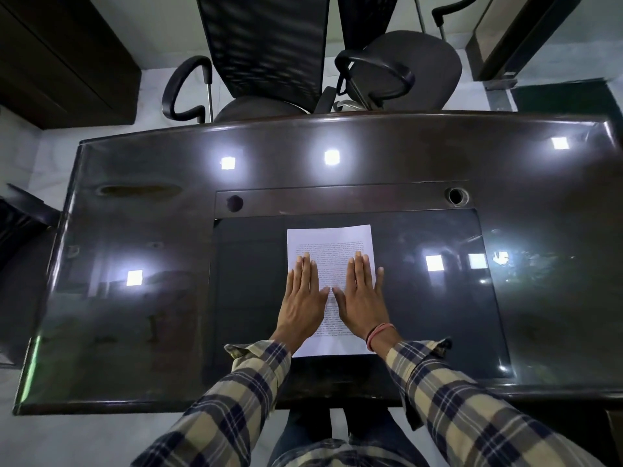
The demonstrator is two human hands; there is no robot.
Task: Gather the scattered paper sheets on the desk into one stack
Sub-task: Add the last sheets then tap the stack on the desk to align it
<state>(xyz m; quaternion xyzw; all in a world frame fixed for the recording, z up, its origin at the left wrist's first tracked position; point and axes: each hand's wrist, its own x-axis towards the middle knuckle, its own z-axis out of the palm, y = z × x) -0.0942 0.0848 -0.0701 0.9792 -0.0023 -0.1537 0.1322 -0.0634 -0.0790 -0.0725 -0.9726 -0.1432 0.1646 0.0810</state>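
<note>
The paper stack (332, 244) lies squared up at the middle of the dark glass inset (438, 298) of the desk (151, 230), its short edge toward the person. The top sheet is white with lines of small printed text (too fine to read), and the edges line up so closely that I cannot tell how many sheets lie under it.

Both hands lie flat on it, palms down. The left hand (301, 298) covers the left edge, fingers straight and pressed together, thumb angled inward. The right hand (360, 298) covers the right side the same way, little finger a shade apart over the paper's edge onto the glass. The two thumb tips nearly meet over the middle of the page. A reddish thread band (379, 335) circles the right wrist, above a plaid sleeve (472, 409).

Behind the desk stand two office chairs (269, 45).
</note>
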